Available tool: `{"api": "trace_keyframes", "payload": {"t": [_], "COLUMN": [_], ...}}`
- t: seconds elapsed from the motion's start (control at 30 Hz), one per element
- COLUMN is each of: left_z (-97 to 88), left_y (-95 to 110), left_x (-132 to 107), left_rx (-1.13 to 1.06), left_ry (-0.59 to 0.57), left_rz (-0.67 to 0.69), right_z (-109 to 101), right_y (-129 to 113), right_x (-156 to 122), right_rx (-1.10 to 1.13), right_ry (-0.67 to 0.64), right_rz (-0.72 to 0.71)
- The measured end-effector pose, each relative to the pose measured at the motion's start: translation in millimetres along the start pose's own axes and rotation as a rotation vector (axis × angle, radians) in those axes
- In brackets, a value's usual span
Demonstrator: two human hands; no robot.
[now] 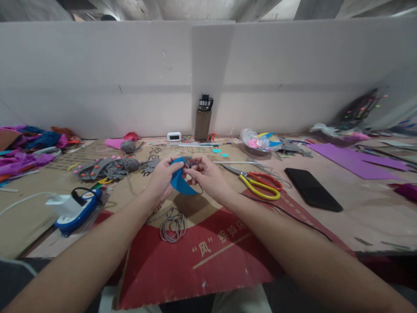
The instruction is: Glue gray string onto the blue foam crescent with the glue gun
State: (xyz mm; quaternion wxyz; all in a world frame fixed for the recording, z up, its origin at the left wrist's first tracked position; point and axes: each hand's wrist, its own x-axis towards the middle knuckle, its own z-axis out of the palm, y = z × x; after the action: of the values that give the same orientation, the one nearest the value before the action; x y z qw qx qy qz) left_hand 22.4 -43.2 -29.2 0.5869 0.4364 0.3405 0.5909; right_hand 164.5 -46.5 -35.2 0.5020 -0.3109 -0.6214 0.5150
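Observation:
A curved blue felt piece hangs from my left hand, whose thumb and fingers pinch its upper part. My right hand is closed right beside it, fingertips meeting at a small grey bit at the felt's upper edge. What those fingertips hold is too small to make out. A thin grey strand curves down by the felt's right end. Below my hands, a loose coil of grey yarn lies on the red and brown cardboard. Scissors with one red and one yellow handle lie right of my right hand.
A black phone and purple sheets lie at the right. Behind stand a bottle, a small white clock and a filled bowl. At left are grey felt strips and a blue power strip with a cable.

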Motion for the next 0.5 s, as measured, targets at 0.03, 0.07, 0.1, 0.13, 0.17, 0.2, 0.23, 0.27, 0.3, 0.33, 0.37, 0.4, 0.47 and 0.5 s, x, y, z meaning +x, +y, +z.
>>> {"api": "trace_keyframes", "payload": {"t": [0.03,0.07,0.1,0.13,0.17,0.2,0.23,0.27,0.3,0.33,0.37,0.4,0.47,0.5], "left_z": [0.1,0.4,0.8,1.3,1.9,2.5,3.1,3.7,4.2,4.5,4.7,4.7,4.4,4.1], "left_y": [0.4,1.0,1.7,2.5,3.4,4.2,5.0,5.6,6.2,6.6,6.8,7.0,7.2,7.3], "left_x": [0.0,-0.2,-0.5,-0.9,-1.4,-1.9,-2.4,-2.7,-3.0,-3.2,-3.2,-3.1,-2.8,-2.6], "left_rx": [0.001,0.001,0.000,-0.002,-0.005,-0.008,-0.013,-0.019,-0.027,-0.035,-0.041,-0.046,-0.055,-0.060], "left_ry": [0.003,0.004,0.003,0.003,0.003,0.006,0.011,0.019,0.027,0.033,0.037,0.036,0.027,0.022], "left_rz": [0.005,0.008,0.007,0.004,0.000,-0.004,-0.007,-0.009,-0.011,-0.011,-0.009,-0.009,-0.015,-0.020], "right_z": [0.2,0.4,0.5,0.4,0.2,-0.2,-0.8,-1.6,-2.5,-3.4,-4.3,-5.0,-5.6,-5.7], "right_y": [1.3,2.4,3.1,3.4,3.4,3.3,3.2,3.4,3.8,4.5,5.5,6.6,8.7,9.2], "right_x": [0.3,0.5,0.5,0.4,0.1,-0.1,-0.5,-0.8,-1.1,-1.4,-1.7,-2.0,-2.7,-3.0], "right_rx": [-0.010,-0.025,-0.042,-0.057,-0.072,-0.087,-0.105,-0.128,-0.156,-0.189,-0.223,-0.257,-0.324,-0.355], "right_ry": [0.006,0.011,0.015,0.016,0.019,0.019,0.021,0.021,0.021,0.018,0.016,0.016,0.016,0.015], "right_rz": [0.000,0.002,0.003,0.002,0.000,-0.006,-0.015,-0.030,-0.047,-0.064,-0.082,-0.099,-0.134,-0.151]}}
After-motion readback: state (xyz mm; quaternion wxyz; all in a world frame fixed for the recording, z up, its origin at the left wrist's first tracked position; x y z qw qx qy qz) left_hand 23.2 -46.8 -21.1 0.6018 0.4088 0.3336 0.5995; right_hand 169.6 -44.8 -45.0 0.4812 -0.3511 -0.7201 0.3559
